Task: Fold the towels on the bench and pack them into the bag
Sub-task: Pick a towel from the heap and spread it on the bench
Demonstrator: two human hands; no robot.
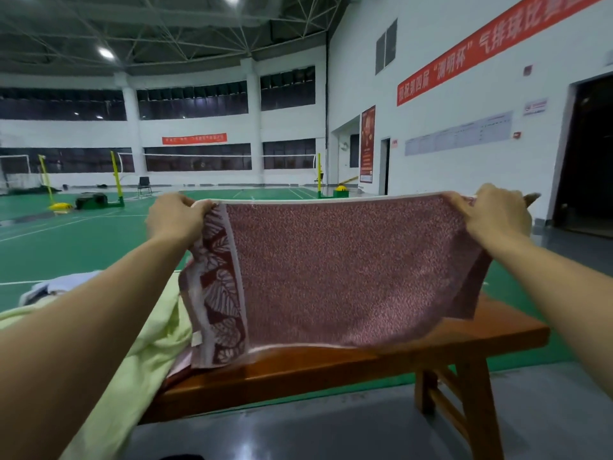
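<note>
hall: indoor sports court, green floor, nets [205, 156] and yellow posts far back, well apart from the work area.
bench [331, 373]: wooden, red-brown, runs left to right just in front of the person; right end bare, left end covered by cloth.
green towel [139, 346]: pale yellow-green, unfolded, heaped on the bench's left end and spilling over the near edge toward the floor.
red towel [348, 273]: held up in the air over the bench, stretched flat between both hands; leaf-pattern border on the left side, speckled field across the rest. Bottom hem hangs at or just above the bench top; cannot tell if it touches.
white cloth [63, 283]: pale bundle behind the green towel, far left; could be another towel or the bag, cannot tell.
bag: not identifiable in view.
left hand [175, 217]: fingers curled, pinching the red towel's top-left corner.
right hand [494, 217]: fingers curled, gripping the top-right corner; a bit of the corner sticks out past the knuckles.
step: my read, first fold of the red towel, spread and squared, no fold made yet. Green towel untouched.
next: likely bring the two corners together to halve it, keep top edges aligned, or lay it flat on the bare right part of the bench first.
risk: hem may drag on the green towel heap at left.
</note>
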